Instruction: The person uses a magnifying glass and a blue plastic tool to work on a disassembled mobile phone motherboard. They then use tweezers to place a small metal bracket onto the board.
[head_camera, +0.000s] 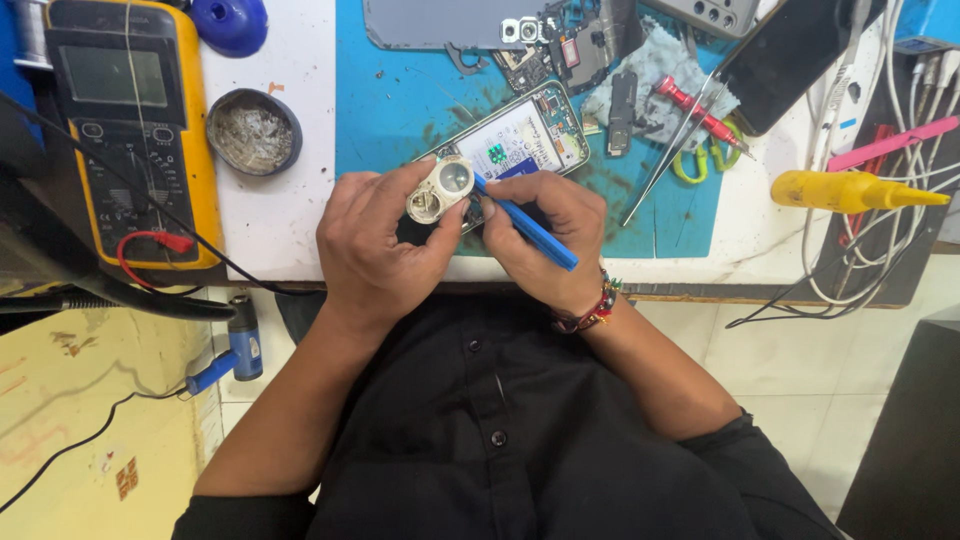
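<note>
An opened phone (525, 135) with its back cover off lies on a blue work mat (400, 90), its circuit board showing. My left hand (375, 245) grips a small white magnifier loupe (440, 188) over the phone's lower end. My right hand (545, 235) is closed on a blue tool (530, 228) whose tip points under the loupe at the phone. A beaded bracelet (595, 310) circles my right wrist.
A yellow multimeter (135, 120) with red and black leads lies at the left, beside a round tin (253, 130). Tweezers (680, 135), a red screwdriver (700, 110), phone parts, a dark phone (800, 50), a yellow nozzle bottle (850, 190) and white cables crowd the right.
</note>
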